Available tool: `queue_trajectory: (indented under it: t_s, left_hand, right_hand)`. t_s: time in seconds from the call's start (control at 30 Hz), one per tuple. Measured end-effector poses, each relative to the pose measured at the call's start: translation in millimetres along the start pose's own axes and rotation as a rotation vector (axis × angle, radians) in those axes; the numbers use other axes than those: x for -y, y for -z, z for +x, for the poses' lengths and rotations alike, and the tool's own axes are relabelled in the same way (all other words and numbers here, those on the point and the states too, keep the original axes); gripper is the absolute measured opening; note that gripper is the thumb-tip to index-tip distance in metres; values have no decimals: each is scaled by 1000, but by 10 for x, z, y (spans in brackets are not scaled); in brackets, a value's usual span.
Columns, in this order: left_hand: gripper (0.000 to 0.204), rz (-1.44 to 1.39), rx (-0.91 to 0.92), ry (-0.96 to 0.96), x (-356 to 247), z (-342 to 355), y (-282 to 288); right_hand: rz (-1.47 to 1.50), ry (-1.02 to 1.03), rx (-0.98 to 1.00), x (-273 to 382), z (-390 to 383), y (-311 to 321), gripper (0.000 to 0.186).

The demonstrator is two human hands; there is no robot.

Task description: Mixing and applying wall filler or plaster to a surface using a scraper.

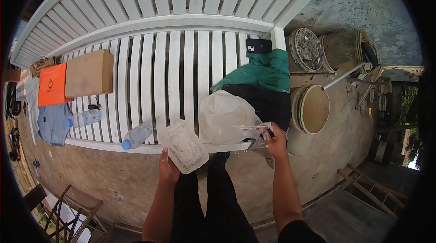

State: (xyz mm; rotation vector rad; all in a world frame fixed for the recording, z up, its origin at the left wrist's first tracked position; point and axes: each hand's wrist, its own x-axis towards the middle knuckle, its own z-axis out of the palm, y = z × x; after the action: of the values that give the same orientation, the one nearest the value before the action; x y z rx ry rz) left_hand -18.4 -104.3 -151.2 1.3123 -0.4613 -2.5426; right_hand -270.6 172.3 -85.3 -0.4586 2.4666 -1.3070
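A rectangular whitish plastic container (184,146), smeared with pale residue, is tilted in front of the bench's front edge. My left hand (168,168) is closed on its lower left side. To its right, a translucent plastic bag (229,116) rests on the white slatted bench (173,68), bulging with something pale inside. The gathered end of this bag is pinched in my right hand (275,140), and some crumpled plastic hangs below those fingers. What fills the bag cannot be made out.
Left of the container lie two clear bottles, one nearby (138,135) and one farther left (86,118). A cardboard box (89,73) and orange packet (52,84) sit beyond. Green-black clothing (261,79) and a phone (259,46) lie right; buckets (313,109) stand past the bench end.
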Motion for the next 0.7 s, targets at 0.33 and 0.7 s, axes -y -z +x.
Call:
queue_trajectory:
  t_s: [0.33,0.7]
  left_hand:
    - [49,31,-79,-55,188,19,-114]
    - [52,58,-168,-93,138,-19,-250]
  right_hand:
    - [-750,87,217,31,674,-435,21]
    - [-181,-6,630,88,613,-339,21]
